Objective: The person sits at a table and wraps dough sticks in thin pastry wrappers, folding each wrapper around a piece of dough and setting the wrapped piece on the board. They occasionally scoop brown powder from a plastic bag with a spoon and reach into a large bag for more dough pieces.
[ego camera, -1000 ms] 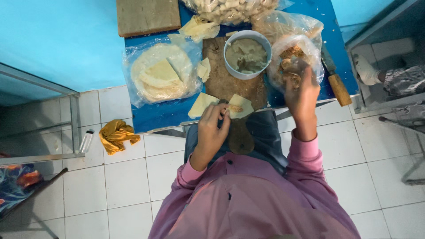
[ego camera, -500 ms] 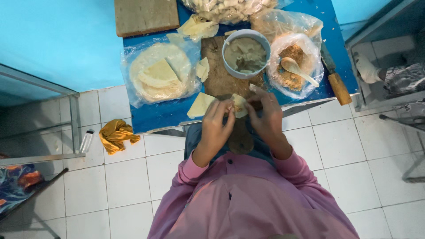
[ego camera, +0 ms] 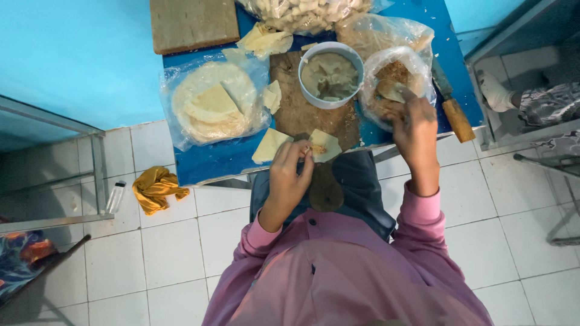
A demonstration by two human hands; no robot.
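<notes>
Overhead, a blue table (ego camera: 211,160) carries everything, its top glossy and partly covered by crinkled clear plastic. At its far left corner lies a worn wooden board (ego camera: 193,23); a darker, stained board (ego camera: 299,111) sits mid-table. Left of that, a round stack of pale, floury wrappers (ego camera: 211,105) rests on plastic. A round grey bowl (ego camera: 331,74) of greyish paste stands just beside a clear bag of filling (ego camera: 396,81), brown and crumbly. A knife (ego camera: 450,105) with a wooden handle lies along the right edge.

The right hand (ego camera: 415,124) is at the bag's mouth, fingers curled around what looks like a spoon (ego camera: 393,90), bowl end pointing into the filling; the grip itself is partly hidden. The left hand (ego camera: 290,172) is at the near table edge, thumb and fingertips pinching the small wrapper (ego camera: 325,145), thin, limp and squarish, with a dab of filling on it. That wrapper lies well left of the bag, nearer the left hand; another flat piece (ego camera: 269,145) lies just beside it.
</notes>
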